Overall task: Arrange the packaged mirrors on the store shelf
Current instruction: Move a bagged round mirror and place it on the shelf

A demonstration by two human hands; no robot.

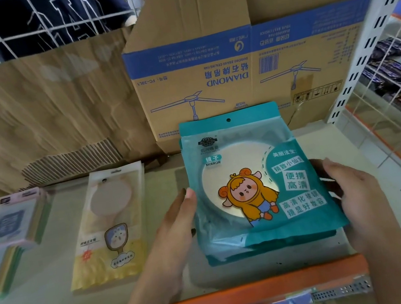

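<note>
gripping mirror stack [258, 195] between left hand [177, 225] and right hand [354, 194]

Soft even light before me, sheen on the teal mirror pack [253, 182], smeary blur left, bowed wide-angle edges.

Left hand [179, 218] at lower centre of frame, right hand [353, 196] at lower right, both bare, forearms uncovered down to the bottom edge, short-trimmed left thumbnail [189, 193] showing, finer detail lost to blur
</note>
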